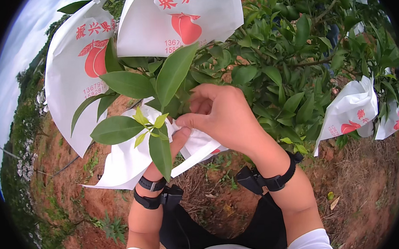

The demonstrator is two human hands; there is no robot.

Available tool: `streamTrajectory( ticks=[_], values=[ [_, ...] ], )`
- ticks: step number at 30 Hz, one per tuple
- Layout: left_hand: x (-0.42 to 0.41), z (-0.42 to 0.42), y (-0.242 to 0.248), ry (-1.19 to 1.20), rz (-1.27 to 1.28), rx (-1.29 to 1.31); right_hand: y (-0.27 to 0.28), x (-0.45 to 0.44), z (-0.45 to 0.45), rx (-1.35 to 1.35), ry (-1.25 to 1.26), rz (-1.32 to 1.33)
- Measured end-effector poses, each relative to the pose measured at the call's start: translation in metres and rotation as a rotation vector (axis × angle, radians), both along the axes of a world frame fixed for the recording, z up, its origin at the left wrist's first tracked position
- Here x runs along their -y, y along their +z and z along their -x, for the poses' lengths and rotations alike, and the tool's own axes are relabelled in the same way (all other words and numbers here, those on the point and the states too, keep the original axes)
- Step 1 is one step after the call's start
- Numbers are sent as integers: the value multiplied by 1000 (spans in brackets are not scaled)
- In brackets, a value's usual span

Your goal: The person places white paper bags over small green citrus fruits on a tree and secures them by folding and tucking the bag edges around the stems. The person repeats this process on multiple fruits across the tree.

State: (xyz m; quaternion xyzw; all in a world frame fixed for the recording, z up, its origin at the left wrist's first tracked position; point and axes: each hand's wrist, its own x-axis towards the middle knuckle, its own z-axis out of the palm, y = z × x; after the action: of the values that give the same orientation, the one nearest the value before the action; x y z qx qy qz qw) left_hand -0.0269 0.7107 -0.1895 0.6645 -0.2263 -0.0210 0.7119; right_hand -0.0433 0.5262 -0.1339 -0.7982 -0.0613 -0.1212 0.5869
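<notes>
A white paper fruit bag (128, 164) hangs between my hands, its mouth gathered at a twig of a leafy green fruit tree (285, 74). My left hand (179, 139) grips the bag from below; its thumb shows, while leaves and paper cover most of the fingers. Close above the left thumb, my right hand (219, 111) pinches the gathered top, thumb against curled fingers. Whether a fruit is inside cannot be seen. Broad leaves (117, 129) and a pale young shoot (148, 124) stick out in front of the bag and my left wrist.
Two large printed white bags, one at the left (76, 73) and one at the top (179, 23), hang close beyond my hands. More bags (347, 110) hang at the right. Reddish soil (99, 219) with dry grass lies below. A dark line (71, 163) runs behind at the left.
</notes>
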Motion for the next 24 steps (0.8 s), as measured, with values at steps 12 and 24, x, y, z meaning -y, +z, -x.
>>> streamTrajectory(
  ticks=[12, 24],
  values=[
    [18, 4, -11, 171, -223, 208, -11, 6, 7, 133, -186, 44],
    [26, 3, -6, 166, -167, 256, -23, 1, 18, 278, -203, 151]
  ],
)
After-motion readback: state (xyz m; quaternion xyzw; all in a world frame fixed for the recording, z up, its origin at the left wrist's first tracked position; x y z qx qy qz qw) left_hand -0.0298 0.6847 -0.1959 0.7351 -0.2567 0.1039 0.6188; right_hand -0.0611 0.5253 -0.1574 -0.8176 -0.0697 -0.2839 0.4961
